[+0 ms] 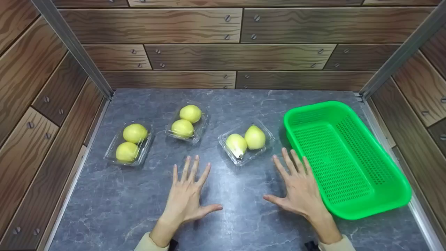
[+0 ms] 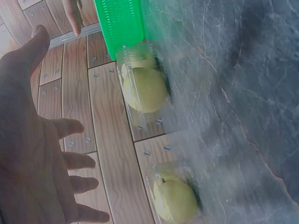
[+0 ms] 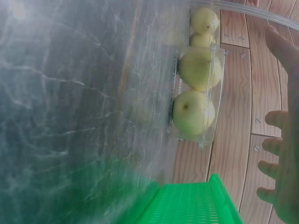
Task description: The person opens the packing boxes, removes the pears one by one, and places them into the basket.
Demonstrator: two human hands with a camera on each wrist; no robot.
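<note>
Both hands are held palm down over the table with fingers spread and nothing in them. The left hand [image 1: 186, 195] is nearest the middle clear plastic box [image 1: 200, 130], which has two yellow-green pears [image 1: 182, 128] inside. Just left of the green basket [image 1: 355, 205] is the right hand [image 1: 299, 191], its fingertips close to the right-hand plastic box [image 1: 228, 153]. That box holds two more pears [image 1: 255, 137]. A third clear box [image 1: 143, 157] with two pears [image 1: 127, 152] sits at the left. In the right wrist view, pears [image 3: 193, 112] show through the clear plastic.
The green basket is perforated and stands along the table's right side. Wood-patterned panels [image 1: 195, 57] wall in the back and both sides, with metal rails [image 1: 75, 52] at the corners. The grey marbled tabletop [image 1: 115, 198] lies under everything.
</note>
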